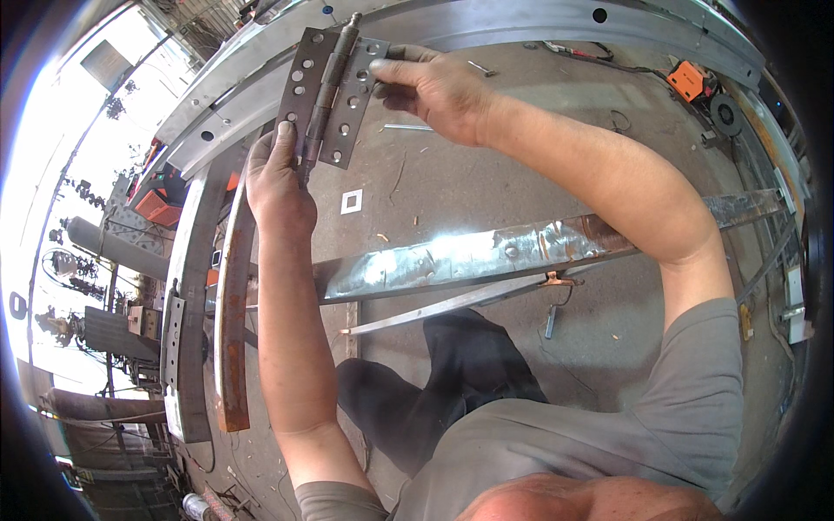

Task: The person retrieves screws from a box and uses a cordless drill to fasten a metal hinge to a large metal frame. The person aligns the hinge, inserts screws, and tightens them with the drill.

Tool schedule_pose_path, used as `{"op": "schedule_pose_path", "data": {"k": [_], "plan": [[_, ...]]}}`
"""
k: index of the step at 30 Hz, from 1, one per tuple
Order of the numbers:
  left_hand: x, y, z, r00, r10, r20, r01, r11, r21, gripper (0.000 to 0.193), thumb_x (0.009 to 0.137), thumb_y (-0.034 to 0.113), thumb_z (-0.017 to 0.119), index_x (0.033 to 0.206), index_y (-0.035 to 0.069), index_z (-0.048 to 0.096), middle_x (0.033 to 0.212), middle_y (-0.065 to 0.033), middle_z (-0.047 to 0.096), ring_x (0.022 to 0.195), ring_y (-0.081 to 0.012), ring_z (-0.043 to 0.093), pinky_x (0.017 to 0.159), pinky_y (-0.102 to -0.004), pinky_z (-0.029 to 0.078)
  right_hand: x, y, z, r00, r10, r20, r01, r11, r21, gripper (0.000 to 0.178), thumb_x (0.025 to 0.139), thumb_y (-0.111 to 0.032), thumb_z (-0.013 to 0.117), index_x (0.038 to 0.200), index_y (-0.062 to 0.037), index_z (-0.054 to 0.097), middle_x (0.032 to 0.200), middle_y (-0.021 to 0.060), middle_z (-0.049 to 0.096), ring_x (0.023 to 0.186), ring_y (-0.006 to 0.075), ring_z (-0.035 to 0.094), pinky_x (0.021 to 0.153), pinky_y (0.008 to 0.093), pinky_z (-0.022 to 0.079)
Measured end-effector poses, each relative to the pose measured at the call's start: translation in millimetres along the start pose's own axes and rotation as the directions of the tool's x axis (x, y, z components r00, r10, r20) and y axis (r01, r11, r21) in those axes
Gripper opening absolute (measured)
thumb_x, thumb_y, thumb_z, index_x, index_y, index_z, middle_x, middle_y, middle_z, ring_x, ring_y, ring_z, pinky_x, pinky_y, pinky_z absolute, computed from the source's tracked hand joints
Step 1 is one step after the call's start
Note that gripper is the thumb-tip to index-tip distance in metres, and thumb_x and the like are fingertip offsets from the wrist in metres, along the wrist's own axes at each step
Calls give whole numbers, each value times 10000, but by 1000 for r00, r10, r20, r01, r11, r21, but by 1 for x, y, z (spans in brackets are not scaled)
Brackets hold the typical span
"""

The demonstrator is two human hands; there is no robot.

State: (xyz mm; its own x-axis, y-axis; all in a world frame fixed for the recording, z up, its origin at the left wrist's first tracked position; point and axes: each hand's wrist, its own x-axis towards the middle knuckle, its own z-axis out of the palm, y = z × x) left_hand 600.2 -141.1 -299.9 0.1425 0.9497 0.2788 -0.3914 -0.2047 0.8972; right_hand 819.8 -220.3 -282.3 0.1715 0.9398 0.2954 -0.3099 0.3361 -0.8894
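Observation:
A large steel butt hinge [323, 104] is spread between my hands at the upper left, its two drilled leaves lying on either side of a thick pin barrel with a pointed tip. My left hand [280, 184] grips the lower end of the left leaf, thumb laid over the plate. At the upper edge of the right leaf, my right hand [426, 87] pinches the metal between thumb and fingers. Behind the hinge runs a long grey steel frame member [452, 33]. Part of each hand's fingers is hidden behind the leaves.
A shiny steel beam [434, 265] crosses in front of my legs, with a thin metal bar [452, 304] and a copper-coloured clamp [556, 279] beside it. Rusty tubing [233, 347] stands at left. An orange wire-feed machine [691, 82] sits far right. A small square plate [351, 201] lies on the floor.

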Motion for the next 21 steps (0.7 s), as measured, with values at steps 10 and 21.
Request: {"op": "schedule_pose_path", "data": {"k": [10,21], "plan": [[-2,3,4,995,-82,64,92,982,-163,207,1014,169,687,1139,10,642,1038,-61,696,930,-137,680,794,-270,580,-7,11,10,996,38,85,-25,989,-143,206,1003,-168,678,1160,-35,661,1053,57,705,986,157,681,925,327,561],[-1,1,1,1000,10,13,-12,986,164,254,985,217,742,1091,-4,676,985,-62,712,907,-117,651,794,-267,533,-3,14,2,995,93,47,-81,970,-228,225,965,-204,725,1148,-84,673,1013,17,712,948,131,661,853,317,534]]}}
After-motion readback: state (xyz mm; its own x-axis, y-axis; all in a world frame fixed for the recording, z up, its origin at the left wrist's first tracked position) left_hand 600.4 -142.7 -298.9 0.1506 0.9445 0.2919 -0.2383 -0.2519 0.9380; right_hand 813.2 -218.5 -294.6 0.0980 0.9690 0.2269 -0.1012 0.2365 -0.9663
